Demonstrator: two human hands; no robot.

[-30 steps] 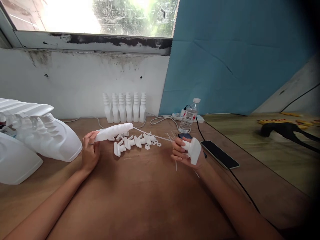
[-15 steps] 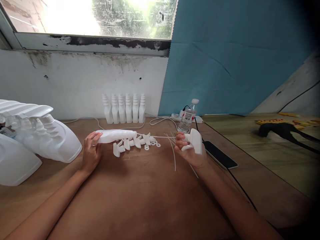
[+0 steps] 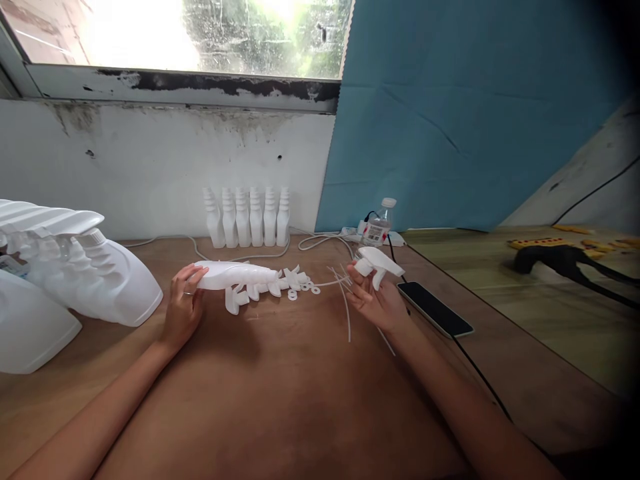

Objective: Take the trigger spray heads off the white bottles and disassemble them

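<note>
My left hand [image 3: 183, 303] is closed round the base end of a white plastic bottle [image 3: 235, 275], which lies level with its neck to the right. In my right hand [image 3: 375, 299] is a white trigger sprayer head [image 3: 383, 263], its nozzle toward the right. Under and beside the bottle neck lie several more trigger sprayer heads [image 3: 237, 300] and small white washers [image 3: 315, 290]. Thin white tubes [image 3: 349, 320] lie by my right fingers. One tube [image 3: 327, 284] runs left from there; whether it joins the held sprayer head cannot be made out.
A row of slim white bottles [image 3: 256, 220] stands against the wall. Large white bottles [image 3: 115, 273] are at the left. A clear water bottle [image 3: 377, 230], cables [image 3: 327, 241] and a phone [image 3: 435, 309] sit on the right side of the table [image 3: 280, 393].
The trigger sprayer head has turned in my right hand, its nozzle swinging to the right. The tube that stretched to the bottle's mouth no longer shows there. My left hand has barely moved.
</note>
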